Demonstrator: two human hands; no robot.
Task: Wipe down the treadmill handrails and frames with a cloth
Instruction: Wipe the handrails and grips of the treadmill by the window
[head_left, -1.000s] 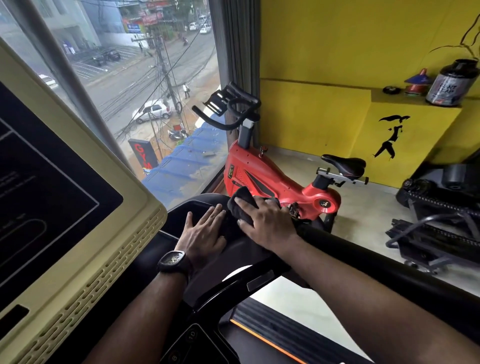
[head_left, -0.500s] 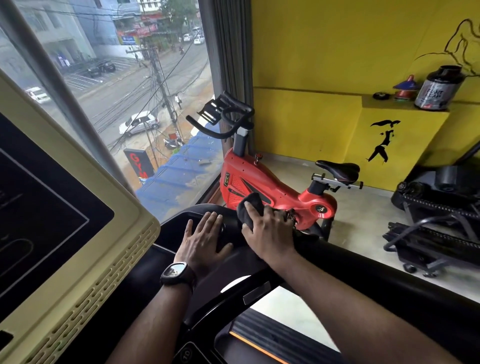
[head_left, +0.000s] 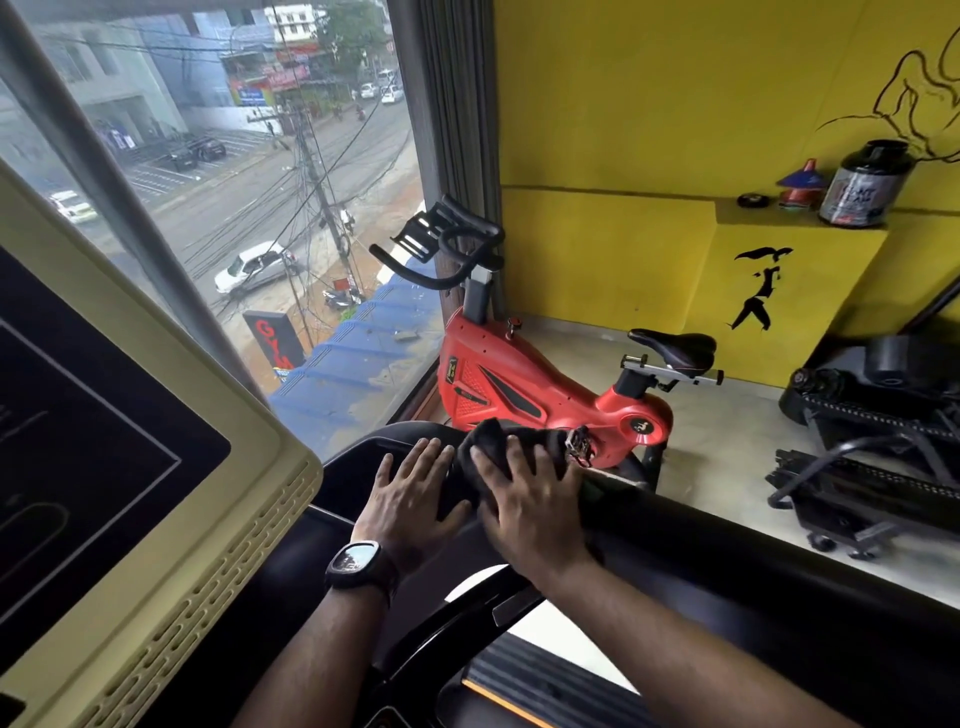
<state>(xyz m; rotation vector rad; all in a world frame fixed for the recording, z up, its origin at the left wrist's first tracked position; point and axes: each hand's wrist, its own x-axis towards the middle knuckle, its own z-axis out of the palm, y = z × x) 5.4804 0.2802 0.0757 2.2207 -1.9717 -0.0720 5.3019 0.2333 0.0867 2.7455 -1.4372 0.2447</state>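
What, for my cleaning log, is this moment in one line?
task: wiping | right hand: presses cloth on handrail | left hand: flat on treadmill frame

Covered and cropped parts
The right hand (head_left: 535, 504) covers much of the black cloth (head_left: 491, 431); to that hand's left, the console (head_left: 156, 441) runs off-frame.

My right hand (head_left: 530, 499) presses a black cloth (head_left: 491, 441) onto the front end of the black treadmill handrail (head_left: 727, 535), fingers spread over the bunched fabric. My left hand (head_left: 410, 493) lies flat just beside it on the dark frame (head_left: 374, 447), fingers straight, with a watch (head_left: 358, 564) on that wrist. The cream-edged console (head_left: 171, 519) fills the left side. Beyond the rail a red spin bike (head_left: 509, 379) stands near the window (head_left: 249, 182) and yellow wall (head_left: 649, 104).
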